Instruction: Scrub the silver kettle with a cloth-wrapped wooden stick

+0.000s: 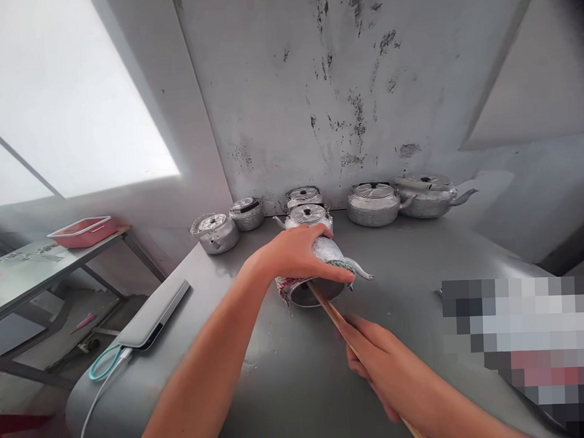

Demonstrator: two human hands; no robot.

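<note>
At the left of the grey surface [278, 385], a flat grey rectangular device [154, 316] with a white cable lies well apart from both hands. The left hand [298, 254] grips a silvery metal kettle [327, 246] from above and the left, its thumb along the near rim. The kettle lies between that hand and the surface, tipped so that its open mouth faces the wearer; its spout [361, 269] points right. Red and green material shows at the rim. A long, pale wooden stick [329, 307] slants from the mouth down to the right; its far end is hidden, apparently inside. The right hand [373, 350] is closed around the stick, nearer the wearer and right of the mouth. So the left hand is nearer the kettle, touching it, while the right reaches it only through the stick, whose long axis follows the right forearm.
</note>
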